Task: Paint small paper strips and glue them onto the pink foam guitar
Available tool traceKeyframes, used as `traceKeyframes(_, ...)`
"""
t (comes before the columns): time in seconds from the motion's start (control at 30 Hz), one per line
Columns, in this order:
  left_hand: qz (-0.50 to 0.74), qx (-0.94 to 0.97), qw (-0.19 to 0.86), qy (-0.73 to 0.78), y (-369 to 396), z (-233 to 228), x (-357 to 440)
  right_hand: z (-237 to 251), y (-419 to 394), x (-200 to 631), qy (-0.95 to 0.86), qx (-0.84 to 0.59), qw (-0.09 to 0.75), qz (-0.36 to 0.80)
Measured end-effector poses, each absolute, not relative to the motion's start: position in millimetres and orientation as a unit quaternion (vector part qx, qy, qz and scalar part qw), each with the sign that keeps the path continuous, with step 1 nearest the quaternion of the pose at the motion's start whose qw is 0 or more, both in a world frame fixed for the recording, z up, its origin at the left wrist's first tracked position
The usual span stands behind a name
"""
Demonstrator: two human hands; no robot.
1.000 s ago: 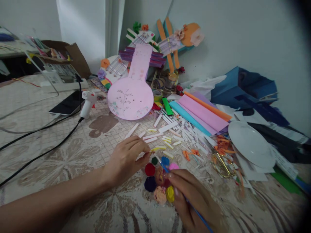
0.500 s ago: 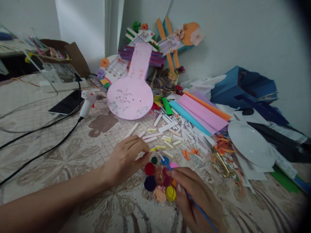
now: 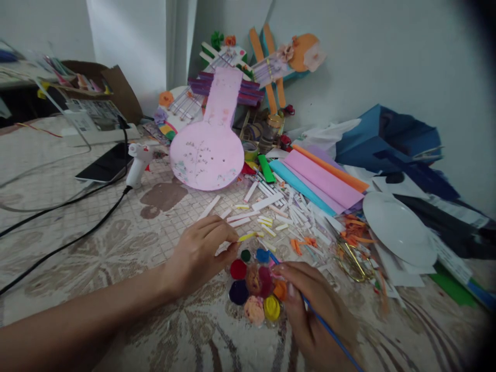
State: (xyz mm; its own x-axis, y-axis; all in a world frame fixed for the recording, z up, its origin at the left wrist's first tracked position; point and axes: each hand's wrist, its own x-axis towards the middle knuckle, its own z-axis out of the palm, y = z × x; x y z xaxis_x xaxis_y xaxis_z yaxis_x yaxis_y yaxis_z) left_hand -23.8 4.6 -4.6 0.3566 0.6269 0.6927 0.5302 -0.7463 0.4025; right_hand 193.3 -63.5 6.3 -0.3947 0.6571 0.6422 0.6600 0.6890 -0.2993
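blue is the colour of the thin paintbrush (image 3: 329, 330) that the right hand (image 3: 313, 310) holds, with its fingers pinched tight around the stick like a pencil. the brush tip pokes up toward 11 o'clock and sits just at the edge of the little paint palette (image 3: 256, 284), near the blue and pink pots. the palette is a ring of small round pots, red, dark blue, yellow, orange and green, and it lies on the patterned desk (image 3: 116, 243) right between the two hands. the left hand (image 3: 201, 253) rests at 9 o'clock of the palette, and its fingers are pressed together on a small paper strip (image 3: 248, 236) with a yellow end that sticks out toward 3 o'clock. it looks like the step in hand is getting paint on the brush to colour that strip. the next move seems to call for a soft dip into one pot only, so the colours do not mix, and a steady left hand so the tiny strip does not slip. at 12 o'clock a big pink paper guitar (image 3: 209, 150) leans by the wall. white paper strips (image 3: 287, 206) lie all over at 1 o'clock, with gold scissors (image 3: 352, 261) and a white plate (image 3: 399, 230) at 3 o'clock. a white glue gun (image 3: 137, 163) and a phone (image 3: 104, 165) lie at 10 o'clock.
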Motion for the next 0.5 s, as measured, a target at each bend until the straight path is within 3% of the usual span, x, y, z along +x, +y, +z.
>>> traceKeyframes(0.5,0.440,0.825,0.058,0.351,4.0,-3.6,-23.8,11.7,-62.8,188.7,-0.822,-0.407,0.398,0.014)
